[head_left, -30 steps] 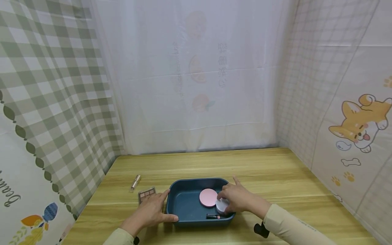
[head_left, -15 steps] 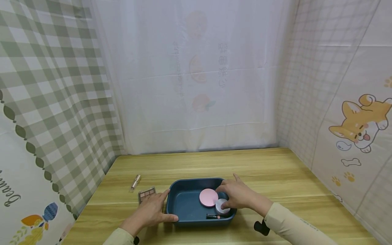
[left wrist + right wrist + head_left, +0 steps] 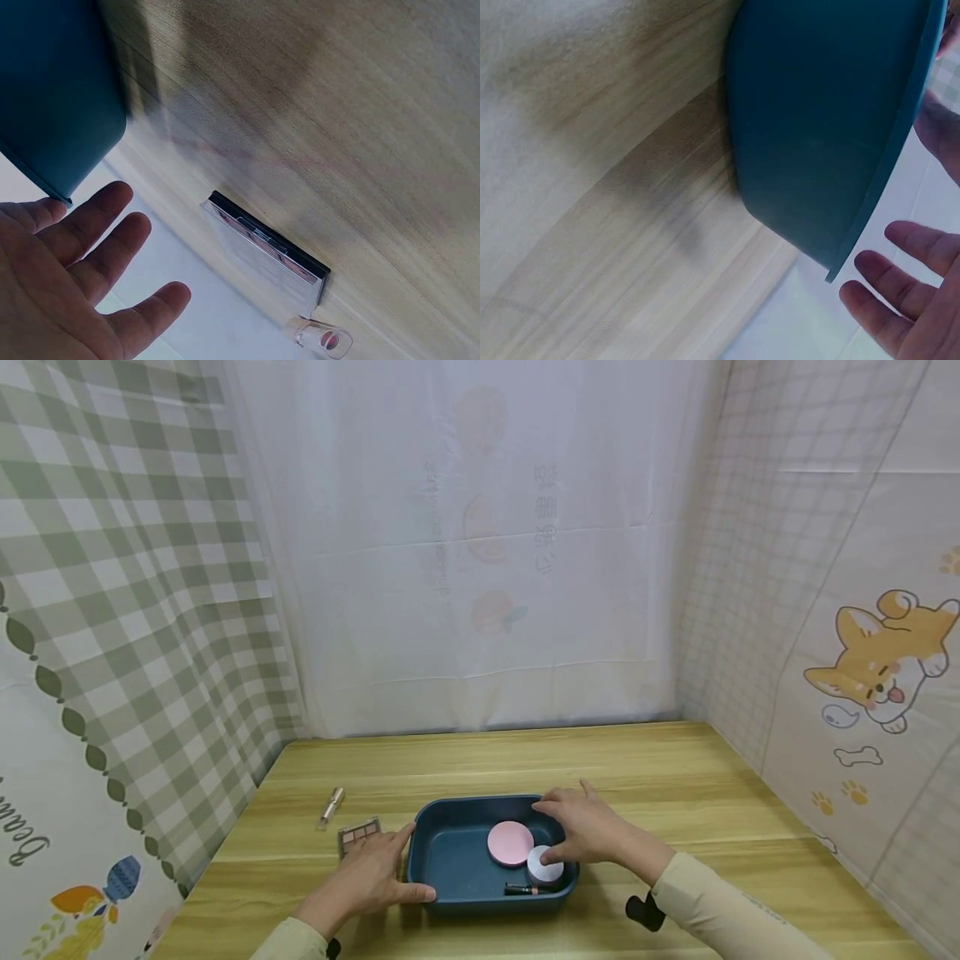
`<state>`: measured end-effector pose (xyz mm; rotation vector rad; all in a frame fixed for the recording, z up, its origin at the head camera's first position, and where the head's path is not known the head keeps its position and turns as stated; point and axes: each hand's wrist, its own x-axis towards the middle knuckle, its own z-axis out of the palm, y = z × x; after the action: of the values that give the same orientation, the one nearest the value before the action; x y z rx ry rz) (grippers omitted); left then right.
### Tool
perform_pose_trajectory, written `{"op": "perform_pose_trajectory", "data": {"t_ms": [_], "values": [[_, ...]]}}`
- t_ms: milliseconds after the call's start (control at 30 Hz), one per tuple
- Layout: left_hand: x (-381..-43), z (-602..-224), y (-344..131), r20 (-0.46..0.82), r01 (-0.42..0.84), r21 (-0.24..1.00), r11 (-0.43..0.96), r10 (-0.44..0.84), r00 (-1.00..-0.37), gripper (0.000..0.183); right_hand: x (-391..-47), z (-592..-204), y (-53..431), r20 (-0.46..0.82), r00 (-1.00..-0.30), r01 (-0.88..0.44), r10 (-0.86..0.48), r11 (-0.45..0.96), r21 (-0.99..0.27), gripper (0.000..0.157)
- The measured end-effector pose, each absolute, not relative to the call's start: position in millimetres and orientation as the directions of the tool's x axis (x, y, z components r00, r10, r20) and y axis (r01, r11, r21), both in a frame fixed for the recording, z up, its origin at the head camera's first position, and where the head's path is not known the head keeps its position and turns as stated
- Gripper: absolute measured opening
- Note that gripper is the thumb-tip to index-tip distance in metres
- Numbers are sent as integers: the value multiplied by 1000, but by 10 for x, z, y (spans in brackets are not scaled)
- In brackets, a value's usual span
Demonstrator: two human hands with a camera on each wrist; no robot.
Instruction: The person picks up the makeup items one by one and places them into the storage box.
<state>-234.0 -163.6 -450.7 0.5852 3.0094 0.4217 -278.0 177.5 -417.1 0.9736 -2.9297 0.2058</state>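
A dark blue rectangular bin stands on the table in the head view. Inside lie a pink round case, a white round case and a small dark tube with a pinkish end. My left hand rests on the bin's left rim with its fingers spread. Over the right rim is my right hand, its thumb above or against the white case; contact is hard to tell. In the right wrist view, straight fingers extend beside the bin's rim.
Left of the bin lies an eyeshadow palette, partly behind my left hand. Beyond it is a clear-ended cosmetic tube. A checked curtain hangs at left, a white one behind the table.
The right hand has drawn back from the white case, its fingers moving up and right toward the bin's rim. The white case stays in the bin. The left hand has not moved.
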Motion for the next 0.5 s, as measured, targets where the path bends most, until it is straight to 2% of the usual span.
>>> {"op": "perform_pose_trajectory", "data": {"t_ms": [267, 500], "values": [[-2358, -4510, -1650, 2, 357, 272, 894, 370, -929, 105, -2807, -4210, 1812, 108, -889, -457, -446, 882, -119, 68], [-2366, -4509, -1654, 9, 371, 266, 890, 383, -924, 105, -2778, -4226, 1826, 146, -940, -334, -309, 921, -200, 59]]}}
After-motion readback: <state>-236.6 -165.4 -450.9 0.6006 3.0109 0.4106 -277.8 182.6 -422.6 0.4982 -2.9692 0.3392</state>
